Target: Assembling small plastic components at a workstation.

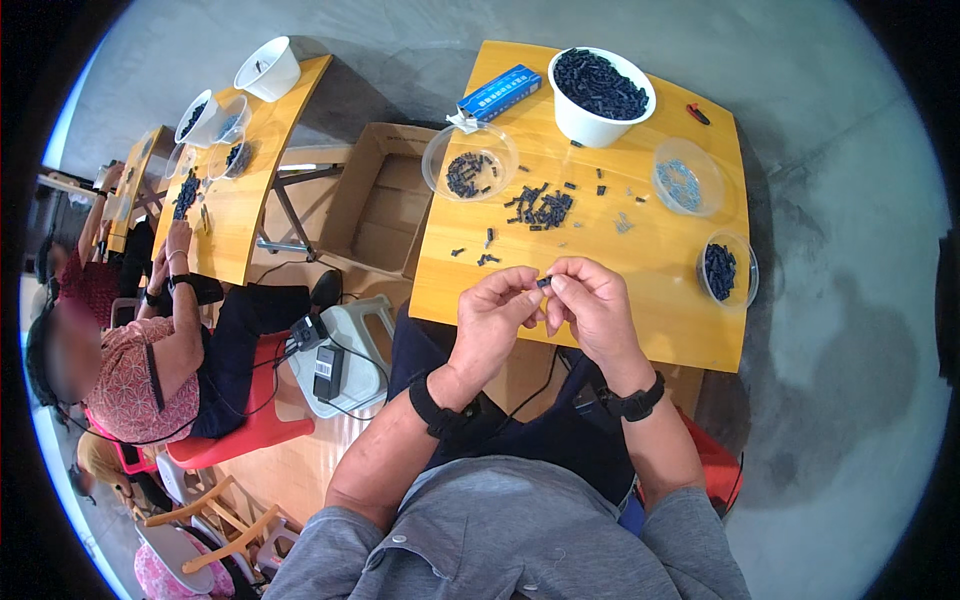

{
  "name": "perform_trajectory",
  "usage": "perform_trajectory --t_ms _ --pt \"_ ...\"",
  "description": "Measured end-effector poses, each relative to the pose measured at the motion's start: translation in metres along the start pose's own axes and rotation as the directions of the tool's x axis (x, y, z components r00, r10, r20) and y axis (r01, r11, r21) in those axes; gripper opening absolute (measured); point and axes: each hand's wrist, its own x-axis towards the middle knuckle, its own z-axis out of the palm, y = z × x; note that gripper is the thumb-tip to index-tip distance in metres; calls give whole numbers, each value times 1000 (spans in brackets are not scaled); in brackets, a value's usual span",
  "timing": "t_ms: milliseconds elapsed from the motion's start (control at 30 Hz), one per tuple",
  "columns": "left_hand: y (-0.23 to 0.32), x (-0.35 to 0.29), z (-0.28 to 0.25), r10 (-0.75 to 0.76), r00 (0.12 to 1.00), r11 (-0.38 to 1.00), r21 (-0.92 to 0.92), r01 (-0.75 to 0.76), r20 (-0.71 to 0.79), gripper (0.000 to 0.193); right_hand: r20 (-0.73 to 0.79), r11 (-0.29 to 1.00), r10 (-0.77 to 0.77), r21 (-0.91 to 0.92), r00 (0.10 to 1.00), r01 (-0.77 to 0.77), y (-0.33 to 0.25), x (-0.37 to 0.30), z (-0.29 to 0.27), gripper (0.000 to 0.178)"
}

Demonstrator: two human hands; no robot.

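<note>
Fingertips of the left hand (497, 305) and right hand (590, 300) pinch one small black part (543, 283) together at frame centre, above the tabletop (660, 270); loose black parts (540, 208) lie just beyond, within reach.

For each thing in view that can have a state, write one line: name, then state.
left hand, pinching the small black part
right hand, pinching the small black part
small black part, held between both hands
white bowl, full of black parts
cardboard box, open
</note>
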Motion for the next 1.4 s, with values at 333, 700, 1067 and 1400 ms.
perform_trajectory --t_ms 333,700,1067,1400 --pt "13 -9 -7 -183 973 978 -70 194 143 13 32 995 -2 -97 999 5 -2 -11 -5 11" --pt "1 -2 -35 -423 843 897 19 442 331 13 35 870 58 -492 998 -33 3 -20 -6 9" --pt "-13 -2 -37 -472 849 877 28 480 239 8 136 180 -309 -964 941 198 19 53 -60 13" --pt "-26 1 -36 -463 866 885 41 464 190 6 128 2 -206 -991 970 131 27 71 -60 12"
